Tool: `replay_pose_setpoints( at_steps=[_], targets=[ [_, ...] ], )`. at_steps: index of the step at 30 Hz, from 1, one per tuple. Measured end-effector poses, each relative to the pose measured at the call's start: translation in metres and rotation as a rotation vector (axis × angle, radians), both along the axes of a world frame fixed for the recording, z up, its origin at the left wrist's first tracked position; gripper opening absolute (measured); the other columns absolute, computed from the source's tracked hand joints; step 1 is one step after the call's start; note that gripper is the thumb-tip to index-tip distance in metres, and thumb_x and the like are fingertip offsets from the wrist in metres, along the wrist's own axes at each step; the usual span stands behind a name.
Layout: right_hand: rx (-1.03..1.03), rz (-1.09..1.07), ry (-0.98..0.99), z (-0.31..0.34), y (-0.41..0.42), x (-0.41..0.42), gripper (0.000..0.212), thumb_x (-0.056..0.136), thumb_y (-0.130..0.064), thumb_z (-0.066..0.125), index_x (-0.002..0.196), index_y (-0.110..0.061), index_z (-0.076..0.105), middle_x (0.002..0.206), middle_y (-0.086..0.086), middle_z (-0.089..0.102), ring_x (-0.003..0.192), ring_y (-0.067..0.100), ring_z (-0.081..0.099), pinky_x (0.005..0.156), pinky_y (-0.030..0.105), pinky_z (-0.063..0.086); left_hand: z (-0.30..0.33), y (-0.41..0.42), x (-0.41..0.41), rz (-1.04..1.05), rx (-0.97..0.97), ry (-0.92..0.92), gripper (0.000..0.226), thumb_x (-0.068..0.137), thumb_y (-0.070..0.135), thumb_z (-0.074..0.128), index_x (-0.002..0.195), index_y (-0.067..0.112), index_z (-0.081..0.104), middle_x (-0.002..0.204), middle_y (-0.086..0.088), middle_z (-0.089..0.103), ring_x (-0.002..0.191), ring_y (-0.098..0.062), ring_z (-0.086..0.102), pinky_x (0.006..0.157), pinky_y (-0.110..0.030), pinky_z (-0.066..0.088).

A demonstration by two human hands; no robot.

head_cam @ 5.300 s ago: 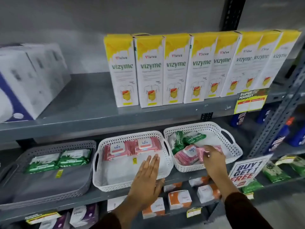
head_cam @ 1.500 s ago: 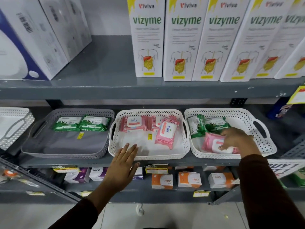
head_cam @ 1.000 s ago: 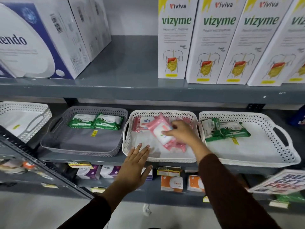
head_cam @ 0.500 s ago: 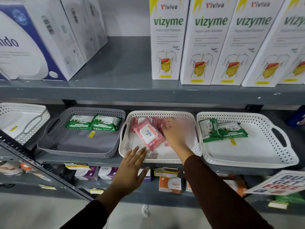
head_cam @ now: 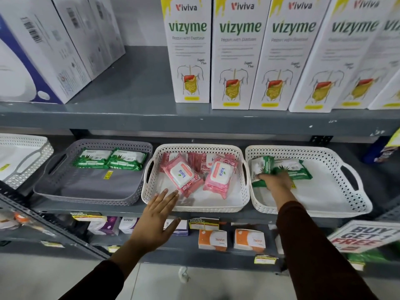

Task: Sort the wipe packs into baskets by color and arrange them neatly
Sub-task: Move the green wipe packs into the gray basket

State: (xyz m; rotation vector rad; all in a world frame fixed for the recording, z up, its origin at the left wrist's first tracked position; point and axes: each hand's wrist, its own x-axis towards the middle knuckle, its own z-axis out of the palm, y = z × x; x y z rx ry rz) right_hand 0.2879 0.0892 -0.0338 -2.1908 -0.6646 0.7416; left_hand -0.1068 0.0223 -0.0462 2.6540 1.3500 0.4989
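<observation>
Grey metal upper shelf (head_cam: pixel 194 122) overhangs all baskets; entry from the front only. Right hand (head_cam: pixel 275 180) inside right white perforated plastic basket (head_cam: pixel 355 204): bare floor to its right, green wipe packs (head_cam: pixel 287 169) just behind it. Left hand (head_cam: pixel 158 215) at front rim of middle white perforated basket (head_cam: pixel 194 206); pink wipe packs (head_cam: pixel 181 174) just beyond its fingertips.

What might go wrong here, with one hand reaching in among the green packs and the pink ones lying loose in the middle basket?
1. The right hand reaches among several green packs in the right white basket; it may drag the neighbours out of line.
2. Two pink packs lie tilted in the middle basket, so that basket is not tidy.
3. The left hand lies open at the middle basket's front rim, not gripping it; a push may slide the basket.
</observation>
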Motion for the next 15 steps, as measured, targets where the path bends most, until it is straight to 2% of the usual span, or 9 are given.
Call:
replay_pose_setpoints(
  at_steps=[2, 3, 6, 7, 9, 12, 14, 15],
  targets=[
    [0.069, -0.117, 0.127, -0.007, -0.004, 0.007, 0.043, 0.055, -0.036, 0.092, 0.082, -0.016, 0.064, 0.095, 0.012, 0.074, 0.083, 0.026, 0.071, 0.076, 0.043, 0.061, 0.002, 0.001, -0.002, -0.019, -0.013, 0.022, 0.065, 0.096, 0.049, 0.042, 0.151, 0.02, 0.024, 0.158, 0.004, 0.023, 0.148, -0.016, 0.007, 0.119, -0.041, 0.012],
    [0.116, -0.195, 0.182, -0.008, -0.009, 0.007, 0.042, 0.055, -0.037, 0.092, 0.08, -0.016, 0.065, 0.097, 0.013, 0.075, 0.084, 0.027, 0.072, 0.078, 0.045, 0.061, 0.006, -0.001, -0.005, -0.014, -0.02, 0.017, 0.065, 0.097, 0.051, 0.038, 0.152, 0.02, 0.022, 0.159, 0.004, 0.019, 0.148, -0.015, 0.005, 0.119, -0.039, 0.011],
    [0.271, -0.39, 0.237, 0.013, -0.024, -0.003, 0.05, 0.068, -0.034, 0.087, 0.106, -0.006, 0.069, 0.102, 0.004, 0.071, 0.089, 0.023, 0.07, 0.081, 0.035, 0.057, 0.014, -0.005, -0.024, 0.091, -0.023, -0.042, 0.068, 0.097, 0.056, 0.025, 0.151, 0.015, 0.023, 0.158, 0.003, 0.013, 0.147, -0.013, 0.001, 0.118, -0.025, -0.001],
    [0.354, -0.448, 0.269, 0.024, -0.028, -0.009, 0.049, 0.072, -0.03, 0.085, 0.111, -0.006, 0.068, 0.1, 0.0, 0.067, 0.088, 0.02, 0.068, 0.081, 0.031, 0.056, 0.016, -0.006, -0.036, 0.141, -0.022, -0.052, 0.07, 0.097, 0.057, 0.023, 0.151, 0.013, 0.023, 0.158, 0.001, 0.014, 0.147, -0.014, 0.001, 0.118, -0.025, -0.003],
    [0.579, -0.479, 0.372, 0.046, -0.037, -0.021, 0.038, 0.076, -0.022, 0.083, 0.106, -0.005, 0.068, 0.102, 0.0, 0.067, 0.086, 0.016, 0.07, 0.079, 0.028, 0.058, 0.015, -0.007, -0.063, 0.229, -0.038, -0.038, 0.072, 0.096, 0.058, 0.02, 0.152, 0.013, 0.02, 0.159, -0.001, 0.013, 0.148, -0.019, 0.002, 0.119, -0.031, 0.0],
    [0.714, -0.251, 0.425, 0.07, -0.044, -0.052, 0.013, 0.08, -0.011, 0.079, 0.083, -0.009, 0.066, 0.106, 0.015, 0.071, 0.079, 0.014, 0.071, 0.072, 0.025, 0.061, 0.015, -0.005, -0.105, 0.348, -0.066, -0.002, 0.074, 0.094, 0.059, 0.02, 0.153, 0.014, 0.014, 0.16, 0.002, 0.007, 0.148, -0.018, -0.002, 0.119, -0.031, 0.0],
    [0.69, -0.05, 0.409, 0.081, -0.04, -0.086, 0.014, 0.079, -0.01, 0.079, 0.087, -0.004, 0.069, 0.1, 0.015, 0.073, 0.082, 0.023, 0.071, 0.071, 0.027, 0.061, 0.017, 0.0, -0.127, 0.397, -0.104, -0.006, 0.077, 0.091, 0.06, 0.019, 0.153, 0.015, 0.012, 0.16, 0.005, 0.004, 0.147, -0.015, -0.005, 0.117, -0.029, -0.001],
    [0.64, 0.045, 0.363, 0.087, -0.038, -0.105, 0.021, 0.078, -0.014, 0.081, 0.092, -0.002, 0.071, 0.096, 0.013, 0.074, 0.082, 0.025, 0.072, 0.071, 0.03, 0.061, 0.019, 0.002, -0.135, 0.405, -0.131, -0.008, 0.079, 0.09, 0.062, 0.018, 0.153, 0.015, 0.012, 0.16, 0.005, 0.004, 0.147, -0.014, -0.006, 0.116, -0.028, -0.001]
  ],
)
